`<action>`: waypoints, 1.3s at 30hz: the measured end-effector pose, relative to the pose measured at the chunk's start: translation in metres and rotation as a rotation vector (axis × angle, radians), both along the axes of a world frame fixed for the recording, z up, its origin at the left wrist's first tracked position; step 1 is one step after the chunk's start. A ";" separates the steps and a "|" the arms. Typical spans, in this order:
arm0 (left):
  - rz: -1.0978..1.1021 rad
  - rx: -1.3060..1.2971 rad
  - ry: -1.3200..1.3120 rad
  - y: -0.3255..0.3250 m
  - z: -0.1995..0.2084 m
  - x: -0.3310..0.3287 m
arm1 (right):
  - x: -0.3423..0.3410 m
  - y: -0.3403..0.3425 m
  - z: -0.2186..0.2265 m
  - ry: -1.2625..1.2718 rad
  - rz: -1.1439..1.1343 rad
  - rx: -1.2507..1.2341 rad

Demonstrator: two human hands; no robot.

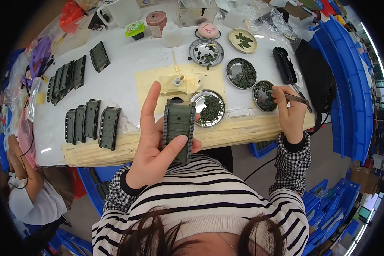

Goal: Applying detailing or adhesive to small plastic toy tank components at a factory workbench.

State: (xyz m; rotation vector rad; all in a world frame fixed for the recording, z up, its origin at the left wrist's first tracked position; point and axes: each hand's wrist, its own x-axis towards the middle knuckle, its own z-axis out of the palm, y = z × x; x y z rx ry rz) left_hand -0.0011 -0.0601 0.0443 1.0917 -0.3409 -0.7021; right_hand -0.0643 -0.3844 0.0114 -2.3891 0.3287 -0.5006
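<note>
My left hand (pixel 151 149) grips a dark green ribbed plastic part (pixel 178 128) with toothed long edges, its thumb across the lower face and its index finger pointing away. In my right hand (pixel 291 113) is a pair of metal tweezers (pixel 292 97), whose tips reach into a round metal dish (pixel 255 102) of small dark green pieces. Whether the tips pinch a piece is too small to tell. Just beyond the held part lies another metal dish (pixel 198 97) with green pieces.
Similar green parts stand in rows at the left (pixel 93 119) and far left (pixel 67 80). More dishes (pixel 255 77) sit beyond my right hand, with a black case (pixel 284 66) beside them. Blue bins (pixel 339 85) line the right. Another person (pixel 36 196) sits at the left.
</note>
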 end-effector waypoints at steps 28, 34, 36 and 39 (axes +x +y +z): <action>-0.069 -0.130 0.208 0.023 -0.023 0.011 | 0.039 0.147 0.049 -0.366 0.705 0.286; 0.005 0.170 -0.349 0.030 -0.027 0.014 | 0.033 0.172 0.053 -0.312 0.622 -0.085; 0.052 0.203 -0.446 0.030 -0.032 0.013 | 0.036 0.177 0.043 -0.376 0.602 -0.079; 0.081 0.250 -0.560 0.031 -0.031 0.013 | 0.036 0.184 0.038 -0.419 0.593 -0.087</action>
